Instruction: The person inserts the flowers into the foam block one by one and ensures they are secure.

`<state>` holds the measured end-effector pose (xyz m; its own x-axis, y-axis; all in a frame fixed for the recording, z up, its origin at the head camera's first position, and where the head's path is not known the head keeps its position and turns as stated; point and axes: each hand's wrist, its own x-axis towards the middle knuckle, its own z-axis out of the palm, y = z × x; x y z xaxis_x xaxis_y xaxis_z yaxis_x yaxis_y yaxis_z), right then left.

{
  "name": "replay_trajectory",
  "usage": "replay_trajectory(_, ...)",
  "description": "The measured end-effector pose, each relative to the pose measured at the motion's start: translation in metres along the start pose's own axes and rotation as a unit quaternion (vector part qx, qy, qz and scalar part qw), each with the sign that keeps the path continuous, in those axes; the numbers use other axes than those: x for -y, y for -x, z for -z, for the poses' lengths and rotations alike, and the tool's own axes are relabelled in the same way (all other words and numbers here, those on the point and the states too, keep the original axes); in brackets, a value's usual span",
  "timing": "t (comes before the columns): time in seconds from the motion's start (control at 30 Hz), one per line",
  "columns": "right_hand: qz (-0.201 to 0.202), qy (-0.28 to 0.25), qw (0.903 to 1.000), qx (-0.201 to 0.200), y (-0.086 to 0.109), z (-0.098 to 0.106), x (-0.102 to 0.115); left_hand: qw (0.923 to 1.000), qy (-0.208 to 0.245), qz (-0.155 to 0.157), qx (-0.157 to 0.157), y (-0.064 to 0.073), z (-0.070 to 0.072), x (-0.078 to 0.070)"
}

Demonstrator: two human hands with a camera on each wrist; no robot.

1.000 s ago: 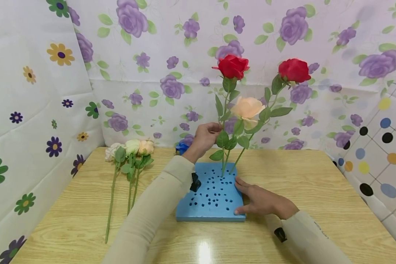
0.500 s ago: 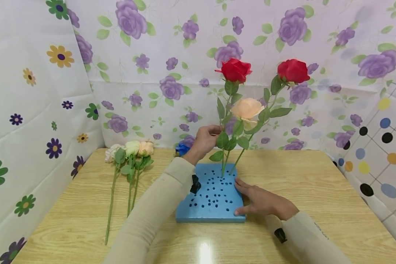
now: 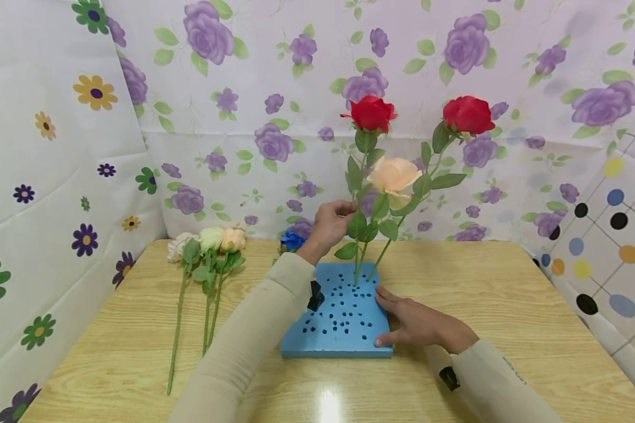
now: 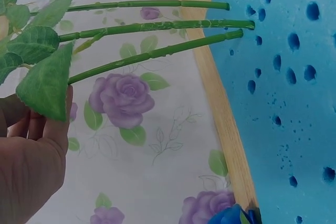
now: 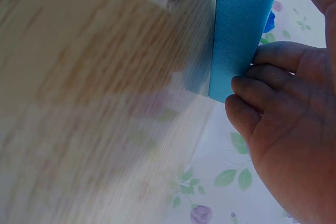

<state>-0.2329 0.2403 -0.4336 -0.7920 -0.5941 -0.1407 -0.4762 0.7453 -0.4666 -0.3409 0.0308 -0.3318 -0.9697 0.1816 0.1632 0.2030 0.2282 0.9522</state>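
Observation:
A blue foam block (image 3: 328, 338) dotted with holes lies on the table. Two red roses and a peach rose (image 3: 394, 176) stand in its far part. My left hand (image 3: 330, 226) pinches the stem of the left red rose (image 3: 371, 114); in the left wrist view a leaf (image 4: 47, 85) partly covers the fingertips. Three green stems (image 4: 163, 24) meet the foam there, close together. The other red rose (image 3: 468, 115) leans right. My right hand (image 3: 420, 320) rests against the block's right edge, thumb near the front corner, fingers extended along the side (image 5: 244, 30).
Several pale roses (image 3: 211, 241) lie at the table's left with stems toward the front. A blue flower (image 3: 292, 239) lies behind the block, partly hidden by the left arm. Patterned cloth (image 3: 275, 188) hangs behind the wooden table (image 3: 455, 276).
The left red rose's head has sunk slightly and swayed right, then back left, while my left hand keeps its grip on the stem. My right hand stays against the block.

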Motion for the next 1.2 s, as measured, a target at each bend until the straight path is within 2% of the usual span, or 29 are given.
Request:
replay_trajectory(0.37, -0.005, -0.006, 1.0, 0.003, -0.0004, -0.0008, 0.0008, 0.9997, -0.013, -0.01, 0.02, 0.0012, -0.0046, -0.0033)
replay_trajectory(0.67, -0.003, -0.003, 1.0, 0.001, -0.0002, 0.0001, 0.0006, 0.9989, -0.032, -0.006, 0.034, 0.005, -0.0053, -0.0046)
replay_trajectory(1.2, -0.007, 0.003, 1.0, 0.0, -0.0014, 0.0001, 0.0, 0.9967, -0.055, -0.035, 0.049, 0.0077, -0.0057, 0.0017)
